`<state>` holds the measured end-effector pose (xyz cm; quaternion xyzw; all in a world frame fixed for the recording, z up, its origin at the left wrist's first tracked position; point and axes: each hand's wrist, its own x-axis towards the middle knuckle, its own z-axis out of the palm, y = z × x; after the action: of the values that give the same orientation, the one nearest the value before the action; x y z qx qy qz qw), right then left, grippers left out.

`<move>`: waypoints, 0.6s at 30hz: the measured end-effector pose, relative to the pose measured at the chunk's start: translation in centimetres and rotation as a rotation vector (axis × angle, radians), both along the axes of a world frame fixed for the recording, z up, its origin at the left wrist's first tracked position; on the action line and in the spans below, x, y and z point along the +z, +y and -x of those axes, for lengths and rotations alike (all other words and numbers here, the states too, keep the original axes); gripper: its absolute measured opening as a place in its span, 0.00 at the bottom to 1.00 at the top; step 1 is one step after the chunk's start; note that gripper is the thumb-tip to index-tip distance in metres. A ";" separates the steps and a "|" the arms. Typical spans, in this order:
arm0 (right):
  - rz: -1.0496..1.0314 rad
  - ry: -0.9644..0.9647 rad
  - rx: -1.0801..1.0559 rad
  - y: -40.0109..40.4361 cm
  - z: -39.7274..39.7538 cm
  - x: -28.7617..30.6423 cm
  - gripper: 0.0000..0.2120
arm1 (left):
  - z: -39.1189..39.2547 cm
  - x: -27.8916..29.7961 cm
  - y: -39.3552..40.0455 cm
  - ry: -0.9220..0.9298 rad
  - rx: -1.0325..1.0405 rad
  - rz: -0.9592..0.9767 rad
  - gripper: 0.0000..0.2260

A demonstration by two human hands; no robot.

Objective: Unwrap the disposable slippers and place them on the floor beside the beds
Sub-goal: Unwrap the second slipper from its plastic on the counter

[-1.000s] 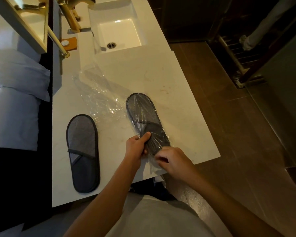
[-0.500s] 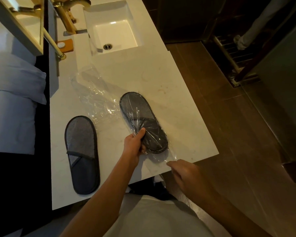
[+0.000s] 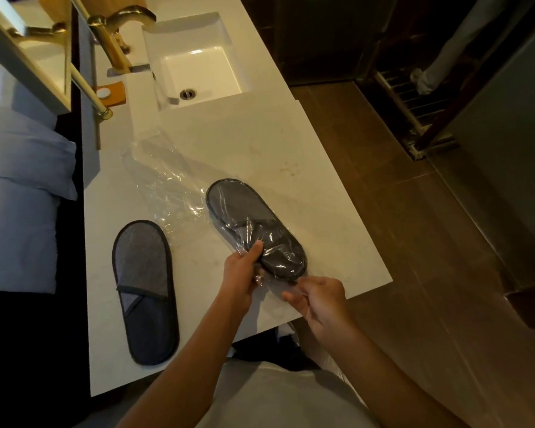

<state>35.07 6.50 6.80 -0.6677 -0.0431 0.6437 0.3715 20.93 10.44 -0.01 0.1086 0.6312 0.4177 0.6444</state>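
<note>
Roughly halfway: the wrapped slipper (image 3: 255,231) sits on the tabletop (image 3: 306,186) near its front edge, left hand (image 3: 241,273) pinching it through the plastic, right hand (image 3: 317,299) gripping the film's end. The bare slipper (image 3: 144,290) lies alongside; neither's on the floor yet.

- No text, label, brand, number or sign can be read anywhere in the head view.
- The wrapped slipper (image 3: 255,228) shows only plain dark fabric under clear film; no print can be made out on it.
- The bare slipper (image 3: 144,291) carries no visible logo or lettering.
- The loose plastic wrap (image 3: 164,183) on the surface (image 3: 291,156) is clear and unprinted as far as can be seen.
- The small round item on the orange pad (image 3: 113,93) is too small to tell whether it bears any marking.
</note>
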 end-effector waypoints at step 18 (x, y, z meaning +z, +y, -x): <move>-0.103 -0.029 0.054 0.7 0.2 1.3 0.04 | -0.4 2.0 7.4 -0.146 0.069 0.000 0.16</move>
<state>34.82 7.24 8.14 -0.6556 -0.0995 0.6407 0.3870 21.35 17.86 2.02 0.0563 0.5859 0.4465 0.6739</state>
